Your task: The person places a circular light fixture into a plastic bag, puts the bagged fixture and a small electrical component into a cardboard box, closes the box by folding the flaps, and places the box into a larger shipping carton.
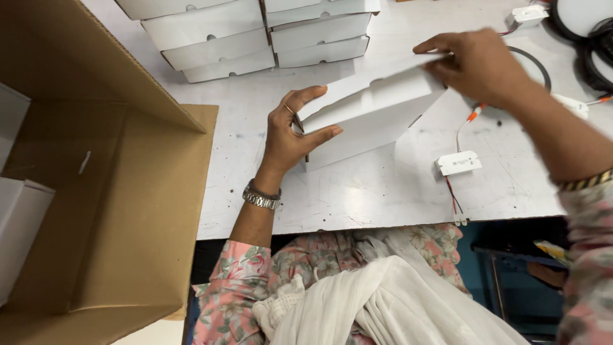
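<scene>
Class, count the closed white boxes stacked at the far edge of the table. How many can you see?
6, in two stacks side by side: three on the left, three on the right. The frame crops the top ones, so more may be hidden beyond.

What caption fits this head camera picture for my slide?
Both hands, left hand and right hand, hold a white cardboard box above a white table.

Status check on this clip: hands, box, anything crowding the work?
Left hand grips white box at its near end. Right hand presses the lid's far edge. Small white driver unit with wires lies close beside.
</scene>
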